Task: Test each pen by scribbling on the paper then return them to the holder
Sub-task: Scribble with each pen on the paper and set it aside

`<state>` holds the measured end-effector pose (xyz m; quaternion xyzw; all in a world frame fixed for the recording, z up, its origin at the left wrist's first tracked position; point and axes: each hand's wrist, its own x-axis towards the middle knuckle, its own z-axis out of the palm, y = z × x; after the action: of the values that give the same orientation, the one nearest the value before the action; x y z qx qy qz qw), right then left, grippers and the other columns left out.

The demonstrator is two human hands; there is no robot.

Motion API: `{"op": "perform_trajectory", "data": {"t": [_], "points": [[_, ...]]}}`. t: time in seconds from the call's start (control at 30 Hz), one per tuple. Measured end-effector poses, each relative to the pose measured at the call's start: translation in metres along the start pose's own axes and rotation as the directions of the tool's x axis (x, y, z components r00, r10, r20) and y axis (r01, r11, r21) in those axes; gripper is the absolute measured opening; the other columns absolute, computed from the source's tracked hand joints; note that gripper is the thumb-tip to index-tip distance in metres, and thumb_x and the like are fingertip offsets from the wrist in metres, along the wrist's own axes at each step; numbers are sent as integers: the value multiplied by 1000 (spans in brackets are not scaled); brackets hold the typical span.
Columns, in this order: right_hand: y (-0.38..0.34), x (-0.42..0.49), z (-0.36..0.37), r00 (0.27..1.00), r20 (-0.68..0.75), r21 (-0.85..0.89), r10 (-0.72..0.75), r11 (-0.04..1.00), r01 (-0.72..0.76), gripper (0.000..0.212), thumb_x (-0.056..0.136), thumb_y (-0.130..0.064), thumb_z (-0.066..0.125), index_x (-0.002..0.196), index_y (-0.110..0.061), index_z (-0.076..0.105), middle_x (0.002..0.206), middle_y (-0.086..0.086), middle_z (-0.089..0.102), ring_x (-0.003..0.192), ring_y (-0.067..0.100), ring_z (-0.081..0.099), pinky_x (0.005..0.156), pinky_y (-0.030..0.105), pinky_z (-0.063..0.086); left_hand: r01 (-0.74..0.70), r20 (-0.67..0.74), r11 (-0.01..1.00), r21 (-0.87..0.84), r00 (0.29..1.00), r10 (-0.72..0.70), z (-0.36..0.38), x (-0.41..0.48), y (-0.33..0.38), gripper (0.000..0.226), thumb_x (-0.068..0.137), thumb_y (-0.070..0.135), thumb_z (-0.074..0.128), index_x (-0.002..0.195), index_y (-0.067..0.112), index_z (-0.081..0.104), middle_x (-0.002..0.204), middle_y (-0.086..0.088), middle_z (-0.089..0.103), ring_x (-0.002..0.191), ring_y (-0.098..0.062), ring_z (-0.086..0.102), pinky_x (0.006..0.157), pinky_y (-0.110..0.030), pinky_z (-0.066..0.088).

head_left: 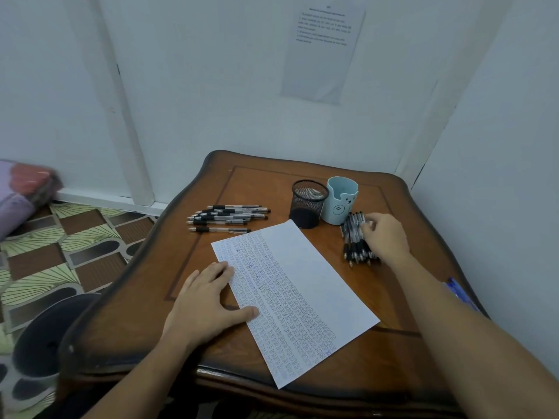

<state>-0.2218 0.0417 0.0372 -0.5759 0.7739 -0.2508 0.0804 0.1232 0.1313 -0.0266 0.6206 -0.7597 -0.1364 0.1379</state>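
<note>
A: Why is the left hand (208, 300) lying on the paper (302, 297)?
B: It is pressing the sheet's left edge, fingers (223, 270) straight and spread. It is probably pinning the sheet for scribbling.
A: And the right hand (385, 237)?
B: It is reaching into the pen pile (352, 241) just beside the cup (340, 204). Its fingers (370, 220) are curling onto the barrels, but I cannot tell whether they are pinching one.
A: Other pens?
B: A pen row (230, 217) is lying left of the mesh holder (308, 204), well apart, likely separating tested from untested. No pens are sticking out of either container.
A: The surroundings?
B: The wooden bench (257, 182) is sitting in a corner of white wall (211, 71), with a notice (323, 49) hanging above it and patterned floor (75, 237) lying to the left.
</note>
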Motion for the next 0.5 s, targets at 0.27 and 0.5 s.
{"op": "perform_trajectory", "data": {"t": [0.27, 0.5], "points": [[-91, -27, 64, 885, 205, 181, -418, 905, 386, 23, 99, -14, 56, 115, -14, 71, 106, 2, 61, 100, 18, 58, 90, 32, 47, 5, 21, 1000, -27, 1000, -5, -3, -1, 3, 109, 65, 91, 44, 153, 29, 23, 160, 15, 13, 145, -3, 8, 117, -29, -6], [-162, -34, 130, 892, 279, 239, -356, 925, 295, 25, 98, -25, 58, 121, -23, 68, 122, -1, 59, 101, 18, 58, 81, 28, 47, -10, -6, 999, -34, 1000, 10, -2, -2, 1, 105, 69, 86, 49, 153, 28, 24, 159, 14, 13, 144, -1, 7, 115, -25, -10]]}}
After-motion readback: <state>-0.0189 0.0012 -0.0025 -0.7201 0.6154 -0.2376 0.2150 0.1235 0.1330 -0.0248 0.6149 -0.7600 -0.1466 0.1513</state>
